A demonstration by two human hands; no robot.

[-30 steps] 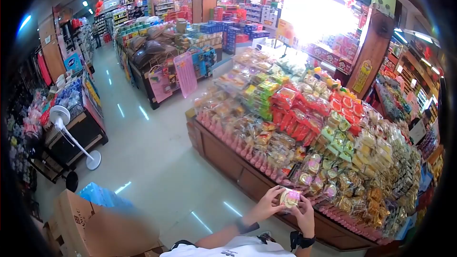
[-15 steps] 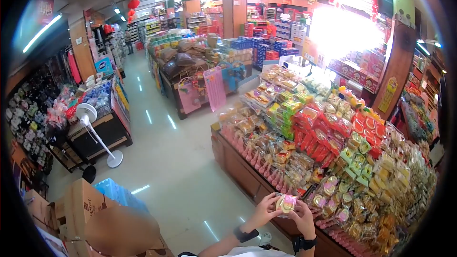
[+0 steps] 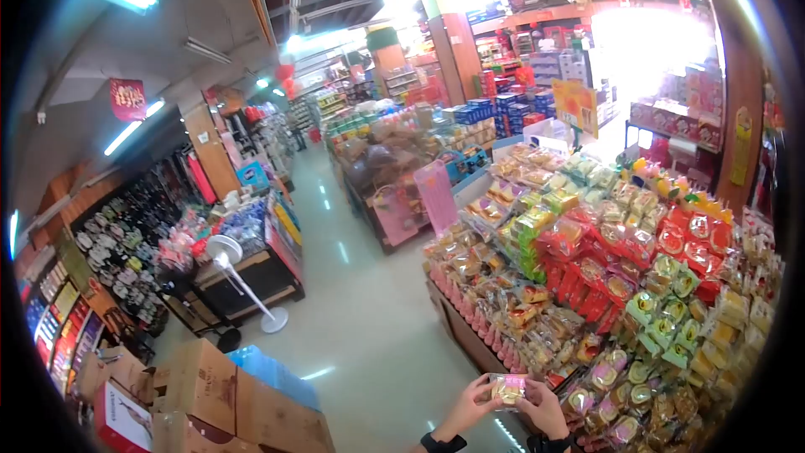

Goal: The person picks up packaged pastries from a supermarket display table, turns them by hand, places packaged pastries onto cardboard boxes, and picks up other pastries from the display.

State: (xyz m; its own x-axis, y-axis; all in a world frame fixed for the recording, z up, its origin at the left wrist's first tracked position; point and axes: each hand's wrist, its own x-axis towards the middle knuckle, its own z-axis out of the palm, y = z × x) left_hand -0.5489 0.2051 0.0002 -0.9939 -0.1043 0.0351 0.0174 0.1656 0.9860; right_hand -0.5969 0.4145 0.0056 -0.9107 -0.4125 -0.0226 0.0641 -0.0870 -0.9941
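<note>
In front of me, at the bottom of the head view, I hold a small clear-wrapped pastry (image 3: pixel 508 390) with a pink label. My left hand (image 3: pixel 468 409) grips its left side, fingers closed on the edge. On the opposite side my right hand (image 3: pixel 545 411) pinches the wrapper. Both wrists wear dark bands. Just beyond and to the right is a display stand heaped with wrapped pastries: red packs (image 3: pixel 587 273), green packs (image 3: pixel 667 319) and pink-labelled ones (image 3: pixel 608 367) like the one I hold.
Cardboard boxes (image 3: pixel 197 382) and a blue pack (image 3: pixel 272 373) are stacked at lower left. A white standing fan (image 3: pixel 243 281) stands beside a goods table (image 3: pixel 251 273). A shiny floor aisle (image 3: pixel 352 302) runs between the stands. Another loaded stand (image 3: pixel 390 168) is farther back.
The view has tilted up and swung left, so the scene sits farther right. A person's head at lower left is out of view now. Both hands still hold the pastry.
</note>
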